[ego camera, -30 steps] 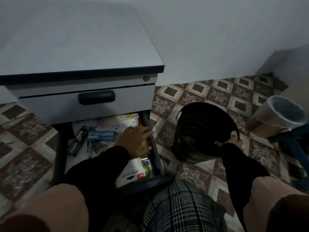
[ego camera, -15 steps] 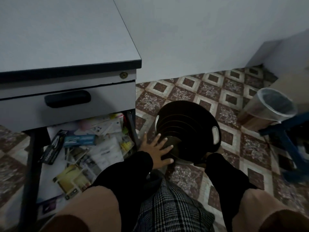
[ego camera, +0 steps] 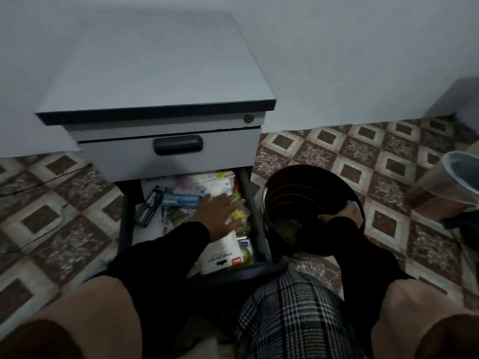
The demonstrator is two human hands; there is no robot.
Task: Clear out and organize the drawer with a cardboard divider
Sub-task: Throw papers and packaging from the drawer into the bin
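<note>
The lower drawer (ego camera: 126, 224) of a grey cabinet (ego camera: 160, 73) is pulled out and full of mixed stationery. A blue box (ego camera: 181, 200), a black pen pack (ego camera: 149, 209), yellow items (ego camera: 237, 215) and a white stapler box (ego camera: 223, 255) lie in it. My left hand (ego camera: 220, 212) reaches into the drawer's right side, fingers spread over the yellow items; whether it holds anything is unclear. My right hand (ego camera: 342, 212) grips the near rim of a black basket (ego camera: 293, 193) on the floor right of the drawer. No cardboard divider is visible.
The upper drawer (ego camera: 168, 154) with its dark handle is closed. A clear-lined bin (ego camera: 451, 182) stands at the far right on the patterned tile floor (ego camera: 363, 156). My knees and a plaid cloth (ego camera: 290, 314) fill the bottom of the view.
My left hand went from the drawer to the basket's side and is now back inside the drawer. My right hand has stayed on the basket, gripping its near rim.
</note>
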